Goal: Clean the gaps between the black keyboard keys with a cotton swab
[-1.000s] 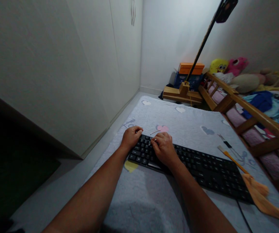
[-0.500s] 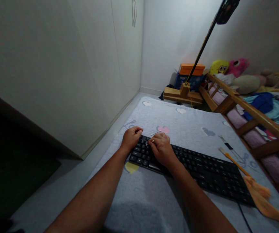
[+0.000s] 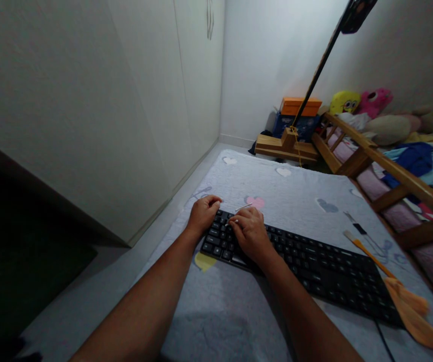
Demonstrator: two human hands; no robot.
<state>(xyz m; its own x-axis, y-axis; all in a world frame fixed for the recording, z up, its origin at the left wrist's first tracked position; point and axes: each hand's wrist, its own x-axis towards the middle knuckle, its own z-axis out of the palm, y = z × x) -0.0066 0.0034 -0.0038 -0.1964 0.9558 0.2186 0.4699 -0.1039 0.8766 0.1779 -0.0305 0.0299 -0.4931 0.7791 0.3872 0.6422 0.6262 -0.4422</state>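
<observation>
A black keyboard (image 3: 337,266) lies at a slant on the bed-like surface covered in pale cloth. My right hand (image 3: 250,229) is over its left part, with thumb and fingers pinched on a thin white cotton swab (image 3: 233,222). The swab's tip is down among the keys. My left hand (image 3: 203,213) rests at the keyboard's far left corner. Its fingers are curled and pressed together; what they hold, if anything, is hidden. Just beyond my right hand, a second cotton swab (image 3: 244,206) lies on the cloth.
Right of the keyboard are a brush with an orange handle (image 3: 365,249), a black-and-metal tool (image 3: 359,229) and an orange cloth (image 3: 408,301). A wooden bed rail (image 3: 401,173) runs along the right. A pale wardrobe (image 3: 144,125) stands left; a pole on a wooden base (image 3: 286,146) is behind.
The view has shifted slightly. Both hands stay in nearly the same places on the keyboard, and the swab remains in my right hand.
</observation>
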